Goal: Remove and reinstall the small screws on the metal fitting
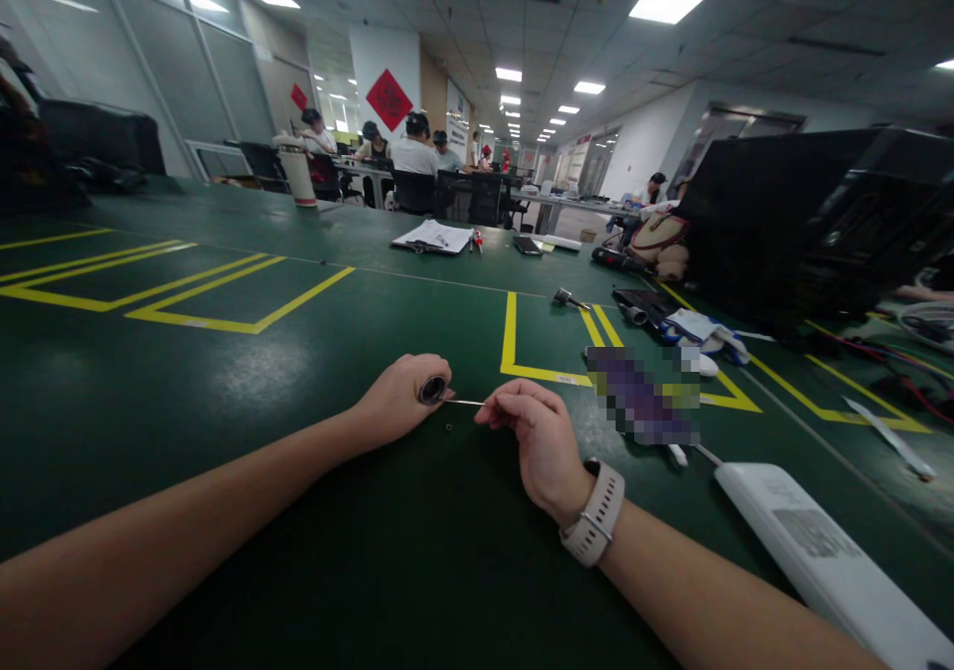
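White bar: 1, right of the cylinder and nearer; its grey label is too blurred to read.
Right hand: right of the cylinder, fingertips pinched at the end of the rod; 1 pale watch strap.
Small ring: 1, on the tabletop, just nearer than the cylinder.
Left hand: curled around the cylinder.
Cylinder: 1, dark, round end with a paler rim.
Rod: 1, thin, shiny, reaching right from the cylinder.
Papers: beyond the cylinder.
Red diamonds: 2, beyond the cylinder, leftward; writing unreadable.
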`<state>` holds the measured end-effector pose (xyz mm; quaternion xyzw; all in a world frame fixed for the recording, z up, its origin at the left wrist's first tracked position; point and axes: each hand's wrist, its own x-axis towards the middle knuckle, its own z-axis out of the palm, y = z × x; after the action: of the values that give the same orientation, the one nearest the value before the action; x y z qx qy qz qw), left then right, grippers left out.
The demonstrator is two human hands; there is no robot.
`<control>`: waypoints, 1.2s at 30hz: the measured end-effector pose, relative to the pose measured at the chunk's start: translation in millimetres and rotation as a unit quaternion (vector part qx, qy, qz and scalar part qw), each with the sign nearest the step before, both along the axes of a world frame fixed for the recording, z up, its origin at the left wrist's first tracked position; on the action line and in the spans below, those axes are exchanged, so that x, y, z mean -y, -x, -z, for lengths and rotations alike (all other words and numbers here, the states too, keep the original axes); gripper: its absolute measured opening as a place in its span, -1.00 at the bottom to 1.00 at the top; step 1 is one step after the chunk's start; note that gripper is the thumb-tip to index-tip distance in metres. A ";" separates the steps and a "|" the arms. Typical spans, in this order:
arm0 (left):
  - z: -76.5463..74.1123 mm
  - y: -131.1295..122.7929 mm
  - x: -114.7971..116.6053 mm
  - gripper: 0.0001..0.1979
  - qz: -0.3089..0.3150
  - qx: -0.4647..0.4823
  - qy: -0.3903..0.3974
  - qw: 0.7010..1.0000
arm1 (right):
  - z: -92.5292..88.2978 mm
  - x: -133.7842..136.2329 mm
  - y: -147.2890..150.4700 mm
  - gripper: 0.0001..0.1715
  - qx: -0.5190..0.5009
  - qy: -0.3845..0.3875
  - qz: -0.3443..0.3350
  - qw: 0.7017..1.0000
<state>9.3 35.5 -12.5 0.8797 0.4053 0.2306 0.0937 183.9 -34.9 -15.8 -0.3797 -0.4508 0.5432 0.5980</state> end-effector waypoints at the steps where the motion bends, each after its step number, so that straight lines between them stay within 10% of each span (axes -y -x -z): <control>1: 0.0 -0.2 -0.1 -0.86 -0.003 0.001 -0.001 1.000 | 0.0 0.0 0.0 -0.83 0.001 -0.001 0.003 1.000; 14: 0.1 -0.1 0.1 -0.84 -0.005 0.007 0.003 1.000 | 2.8 0.2 -0.3 -0.82 0.024 -0.029 0.024 0.999; 28: -0.9 -0.2 -0.4 -0.82 -0.007 0.036 -0.011 0.999 | -10.9 12.5 4.5 -0.83 0.281 -0.189 0.007 0.941; 36: -0.5 -0.1 -0.2 -0.80 -0.008 0.033 -0.009 0.999 | -9.8 10.4 3.3 -0.83 0.250 -0.096 -0.029 0.963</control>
<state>9.5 35.7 -12.0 0.8694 0.4065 0.2636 0.0972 180.7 -45.3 -6.1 -0.4312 -0.6469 0.4025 0.4833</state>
